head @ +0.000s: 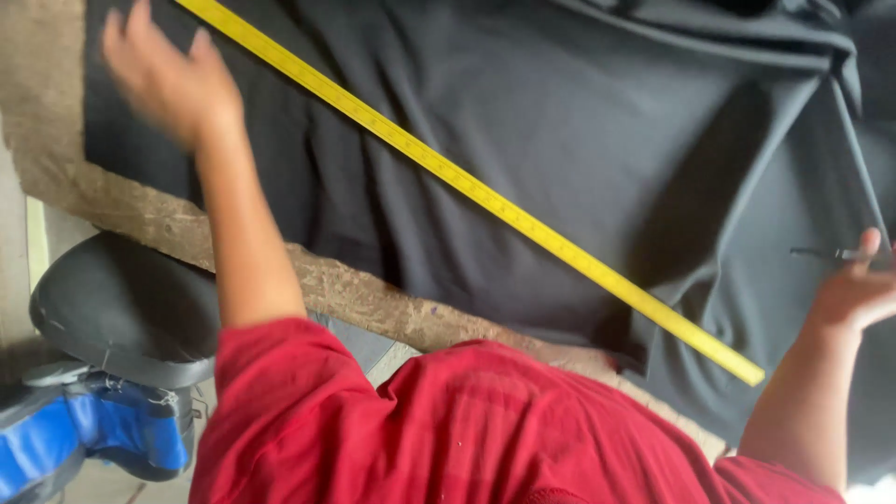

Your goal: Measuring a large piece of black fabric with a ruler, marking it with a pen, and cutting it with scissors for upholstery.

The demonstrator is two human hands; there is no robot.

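Note:
A large black cloth (579,131) lies spread in folds over a worn brown table (112,201). A long yellow ruler (467,187) rests diagonally across the cloth, from the top left to the lower right. My left hand (163,79) hovers blurred over the cloth's left part, fingers apart, holding nothing, close to the ruler's upper end. My right hand (863,285) is at the right edge of the view, on the cloth, pinching a thin dark tool (826,253) whose kind I cannot make out.
A black padded stool seat (121,308) stands below the table's left edge, with a blue and grey object (84,434) under it. My red shirt (448,429) fills the lower middle.

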